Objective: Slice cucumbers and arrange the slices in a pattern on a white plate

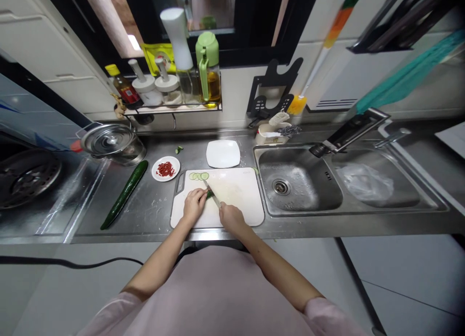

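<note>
Left hand (194, 204): grasped the cut cucumber (209, 194) with bent fingers on the board (236, 200), and hid most of it.
Right hand (232, 219): clenched round the knife (215, 194), covering its handle.
Knife: slanted across the board beside the cut cucumber, with its tip near the slices (194, 176).
Slices: overlapped in a row at the board's upper left; numbered about four, hard to count exactly.
Pan (31, 178): ran out of view at the left edge, dark inside.
Pot (133, 152): stood under one lid (111, 138), contents hidden.
Dish (156, 169): held many red bits (166, 169), too small to count.
Plate (223, 154): lay behind the board, bare.
Rack (181, 108): carried one sauce bottle (125, 88), two white-lidded jars (145, 89), one white-topped bottle (181, 43) and one green-topped oil bottle (213, 84); bore labels too blurred to read.
Packet (154, 53): showed yellow, partly hidden behind the jars.
Left basin (308, 181): showed one drain (281, 187).
Right basin (403, 200): contained one clear crumpled bag (366, 181), partly lost in glare.
Holder (339, 77): gripped several dark-handled tools, blurred and cut off at upper right.
Whole cucumber (124, 195): numbered one; lay slantwise on the counter (152, 210), left of the board.
Scraps (178, 149): lay green behind the dish, about two.
</note>
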`<action>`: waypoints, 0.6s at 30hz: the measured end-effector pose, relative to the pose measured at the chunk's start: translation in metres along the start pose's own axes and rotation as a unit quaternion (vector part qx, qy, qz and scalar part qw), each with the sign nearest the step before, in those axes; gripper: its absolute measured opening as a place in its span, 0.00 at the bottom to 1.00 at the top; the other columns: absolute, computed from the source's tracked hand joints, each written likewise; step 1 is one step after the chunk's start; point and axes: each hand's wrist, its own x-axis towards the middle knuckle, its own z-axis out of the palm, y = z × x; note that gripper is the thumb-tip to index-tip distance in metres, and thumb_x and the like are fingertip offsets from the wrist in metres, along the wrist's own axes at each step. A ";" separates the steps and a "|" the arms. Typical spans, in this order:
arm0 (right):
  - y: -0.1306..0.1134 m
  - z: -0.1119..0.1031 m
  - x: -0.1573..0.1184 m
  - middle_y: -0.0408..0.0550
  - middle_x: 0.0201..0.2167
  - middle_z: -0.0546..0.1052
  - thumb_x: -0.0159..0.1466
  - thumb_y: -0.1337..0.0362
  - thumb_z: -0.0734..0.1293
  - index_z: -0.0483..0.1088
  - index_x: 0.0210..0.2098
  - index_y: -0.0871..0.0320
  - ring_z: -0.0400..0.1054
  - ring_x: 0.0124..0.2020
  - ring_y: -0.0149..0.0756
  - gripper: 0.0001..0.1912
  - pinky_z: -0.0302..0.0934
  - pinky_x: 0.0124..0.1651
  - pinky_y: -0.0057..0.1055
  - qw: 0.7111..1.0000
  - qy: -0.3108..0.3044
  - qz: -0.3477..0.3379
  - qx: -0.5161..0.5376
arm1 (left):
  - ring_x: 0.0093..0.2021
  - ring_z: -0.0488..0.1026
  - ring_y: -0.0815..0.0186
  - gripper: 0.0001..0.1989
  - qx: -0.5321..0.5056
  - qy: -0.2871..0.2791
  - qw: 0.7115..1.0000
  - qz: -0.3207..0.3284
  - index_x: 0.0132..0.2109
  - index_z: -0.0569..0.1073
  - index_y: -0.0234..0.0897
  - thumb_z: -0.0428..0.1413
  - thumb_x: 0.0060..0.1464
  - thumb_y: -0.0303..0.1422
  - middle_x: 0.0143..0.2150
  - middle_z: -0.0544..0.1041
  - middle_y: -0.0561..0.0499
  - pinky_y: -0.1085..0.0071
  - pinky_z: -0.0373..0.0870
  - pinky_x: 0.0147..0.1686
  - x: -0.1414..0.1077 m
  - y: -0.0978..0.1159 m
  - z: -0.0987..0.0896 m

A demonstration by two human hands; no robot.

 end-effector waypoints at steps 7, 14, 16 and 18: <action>0.001 -0.006 0.002 0.58 0.40 0.78 0.69 0.66 0.53 0.68 0.47 0.62 0.73 0.43 0.43 0.15 0.60 0.40 0.31 1.000 -0.007 -0.009 0.000 | 0.46 0.72 0.62 0.12 0.007 0.002 1.000 -0.001 0.45 0.76 0.41 0.49 0.63 0.35 0.43 0.78 0.48 0.65 0.68 0.48 0.000 0.002 -0.001; -0.001 -0.008 0.001 0.59 0.41 0.78 0.68 0.69 0.54 0.67 0.48 0.63 0.73 0.43 0.43 0.15 0.61 0.40 0.32 1.000 -0.030 0.001 -0.005 | 0.46 0.71 0.61 0.13 0.016 -0.010 1.000 -0.004 0.46 0.76 0.41 0.48 0.63 0.36 0.44 0.77 0.47 0.64 0.68 0.48 -0.001 0.005 -0.002; -0.001 -0.009 0.001 0.59 0.41 0.78 0.67 0.69 0.55 0.67 0.48 0.63 0.73 0.44 0.43 0.14 0.62 0.40 0.32 0.999 -0.037 0.004 -0.007 | 0.46 0.71 0.61 0.13 0.016 -0.010 1.000 -0.006 0.46 0.76 0.42 0.48 0.63 0.36 0.44 0.77 0.47 0.63 0.68 0.48 -0.001 0.006 -0.002; -0.001 -0.010 0.001 0.59 0.42 0.77 0.67 0.69 0.55 0.67 0.49 0.63 0.73 0.44 0.43 0.14 0.62 0.41 0.32 0.999 -0.039 0.005 -0.006 | 0.46 0.71 0.61 0.13 0.017 -0.007 1.000 -0.008 0.46 0.76 0.42 0.48 0.63 0.36 0.44 0.77 0.47 0.63 0.67 0.48 -0.001 0.006 -0.002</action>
